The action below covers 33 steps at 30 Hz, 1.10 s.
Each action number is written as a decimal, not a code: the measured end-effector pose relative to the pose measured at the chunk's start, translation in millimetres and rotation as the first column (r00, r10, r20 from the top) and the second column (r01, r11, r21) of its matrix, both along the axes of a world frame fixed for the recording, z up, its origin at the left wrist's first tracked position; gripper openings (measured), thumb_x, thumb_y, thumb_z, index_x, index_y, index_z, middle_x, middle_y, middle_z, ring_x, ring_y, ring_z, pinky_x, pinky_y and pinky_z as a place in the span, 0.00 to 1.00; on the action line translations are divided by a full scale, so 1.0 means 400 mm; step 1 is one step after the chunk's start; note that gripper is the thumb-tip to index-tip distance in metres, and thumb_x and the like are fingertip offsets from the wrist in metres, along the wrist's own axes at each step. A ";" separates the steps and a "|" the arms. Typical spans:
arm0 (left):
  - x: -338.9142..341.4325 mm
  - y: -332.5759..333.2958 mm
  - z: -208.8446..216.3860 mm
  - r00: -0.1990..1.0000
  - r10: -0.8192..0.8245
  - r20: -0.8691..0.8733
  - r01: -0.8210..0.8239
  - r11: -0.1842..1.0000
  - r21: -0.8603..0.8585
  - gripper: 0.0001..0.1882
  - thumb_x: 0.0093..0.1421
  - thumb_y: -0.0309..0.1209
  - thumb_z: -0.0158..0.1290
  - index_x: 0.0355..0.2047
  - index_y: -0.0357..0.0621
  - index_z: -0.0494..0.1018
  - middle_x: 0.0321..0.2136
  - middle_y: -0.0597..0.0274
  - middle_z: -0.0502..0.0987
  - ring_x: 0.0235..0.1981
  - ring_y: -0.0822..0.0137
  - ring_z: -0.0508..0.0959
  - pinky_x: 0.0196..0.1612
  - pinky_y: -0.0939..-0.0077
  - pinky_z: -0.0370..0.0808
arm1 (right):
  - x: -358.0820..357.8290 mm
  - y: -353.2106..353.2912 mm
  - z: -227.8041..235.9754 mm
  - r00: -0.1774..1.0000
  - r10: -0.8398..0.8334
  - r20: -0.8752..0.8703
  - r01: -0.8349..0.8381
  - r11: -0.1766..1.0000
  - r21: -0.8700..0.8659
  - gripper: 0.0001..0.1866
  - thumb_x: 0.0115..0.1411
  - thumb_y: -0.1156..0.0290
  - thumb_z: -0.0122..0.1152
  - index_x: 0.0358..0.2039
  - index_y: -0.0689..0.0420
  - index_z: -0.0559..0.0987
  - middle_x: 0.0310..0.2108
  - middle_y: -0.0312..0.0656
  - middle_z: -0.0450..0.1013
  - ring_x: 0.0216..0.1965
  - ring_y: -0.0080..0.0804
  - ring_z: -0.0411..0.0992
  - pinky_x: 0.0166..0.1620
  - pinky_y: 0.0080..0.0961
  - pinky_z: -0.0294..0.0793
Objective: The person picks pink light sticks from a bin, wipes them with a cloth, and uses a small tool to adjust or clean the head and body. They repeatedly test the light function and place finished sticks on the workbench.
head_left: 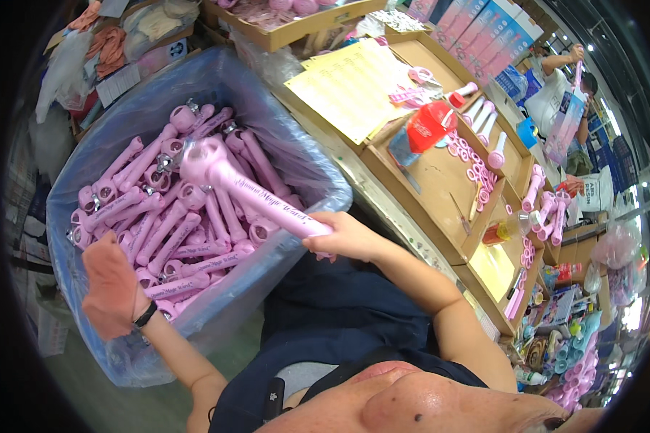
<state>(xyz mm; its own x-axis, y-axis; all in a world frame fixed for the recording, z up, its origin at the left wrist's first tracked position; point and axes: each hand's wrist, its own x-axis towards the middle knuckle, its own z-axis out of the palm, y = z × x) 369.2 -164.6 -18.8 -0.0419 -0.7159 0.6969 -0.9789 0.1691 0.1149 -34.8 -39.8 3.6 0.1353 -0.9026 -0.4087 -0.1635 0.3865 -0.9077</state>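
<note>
My right hand (350,238) is closed round the handle end of a pink toy wand (249,189). Its round, hollow head points up and left, above the bin. A salmon-coloured cloth (112,285) covers my left hand (134,312), hiding its fingers; a dark band circles that wrist. This hand is at the bin's near left side. The large bin, lined with blue plastic (285,119), holds a heap of similar pink wands (188,224), with silvery pieces at some heads.
On the right, a bench carries cardboard trays (419,224) with pink rings (477,173), wand parts, a red-and-blue pouch (427,133), scissors (425,76) and yellow sheets (350,86). Cloths and plastic bags (152,29) lie at the far left. Another person (556,101) holds a wand at far right.
</note>
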 end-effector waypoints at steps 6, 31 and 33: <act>-0.439 0.105 -0.013 0.973 -0.203 -0.108 0.219 0.961 0.169 0.15 0.56 0.35 0.57 0.42 0.43 0.75 0.37 0.56 0.78 0.40 0.56 0.78 0.41 0.67 0.75 | 0.023 0.241 -0.059 0.970 -0.157 -0.183 0.055 0.883 -0.465 0.31 0.50 0.67 0.64 0.55 0.57 0.69 0.39 0.50 0.74 0.40 0.44 0.76 0.44 0.33 0.75; -0.781 0.327 -0.089 0.619 -0.766 -0.173 0.748 0.643 -0.164 0.16 0.56 0.29 0.54 0.45 0.46 0.69 0.39 0.61 0.73 0.35 0.65 0.76 0.46 0.70 0.71 | -0.019 0.489 -0.215 0.845 -0.421 0.331 0.458 0.888 -0.039 0.29 0.49 0.63 0.71 0.47 0.62 0.69 0.32 0.43 0.75 0.26 0.30 0.75 0.29 0.23 0.75; -0.766 0.276 -0.073 0.609 -0.689 -0.393 0.648 0.718 -0.254 0.18 0.59 0.32 0.53 0.50 0.46 0.66 0.43 0.59 0.72 0.40 0.64 0.76 0.52 0.69 0.70 | -0.029 0.515 -0.205 0.458 -0.367 0.809 0.212 0.930 0.302 0.27 0.49 0.64 0.71 0.45 0.61 0.69 0.34 0.42 0.74 0.28 0.28 0.75 0.29 0.22 0.74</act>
<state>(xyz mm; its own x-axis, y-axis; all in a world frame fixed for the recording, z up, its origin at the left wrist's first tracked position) 62.6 -54.1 -48.0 -0.1709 -0.5546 0.8144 -0.4346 0.7842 0.4429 -46.5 166.0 -78.4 0.2239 -0.9022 -0.3687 0.7903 0.3894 -0.4730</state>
